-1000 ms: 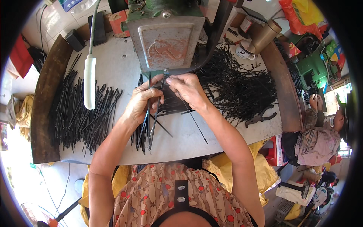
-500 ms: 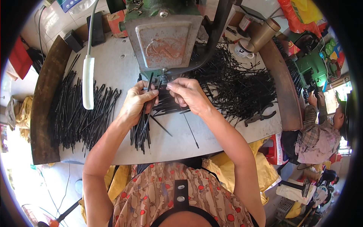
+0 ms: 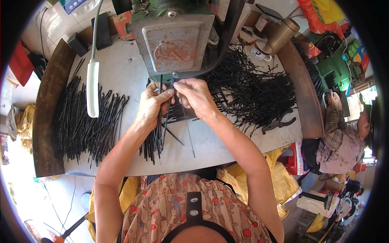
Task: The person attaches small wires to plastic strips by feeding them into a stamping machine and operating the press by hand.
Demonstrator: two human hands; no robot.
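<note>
Close below the head of a green and grey machine (image 3: 174, 48), both of my hands work almost touching. My left hand (image 3: 150, 106) is closed around a few thin black rods (image 3: 164, 129) that slant down toward me. Pinched in my right hand (image 3: 197, 97) is one thin rod (image 3: 190, 135), its lower end hanging over the metal tabletop (image 3: 210, 141). The upper ends of the rods meet at the machine's small working tip, where fingers partly hide them. Beneath my left hand lies a small bunch of black rods (image 3: 149, 148).
A combed pile of black rods (image 3: 89, 125) lies left, a tangled heap (image 3: 259, 85) right. Pliers (image 3: 279, 124) rest near the right edge. A white lamp (image 3: 93, 89) hangs at left; a mug (image 3: 261, 50) stands back right. A co-worker (image 3: 338, 137) sits at another green machine.
My right hand has shifted left toward my left hand, bringing its thin rod along. The rods in my left hand stand slightly more upright. The co-worker's arm has moved.
</note>
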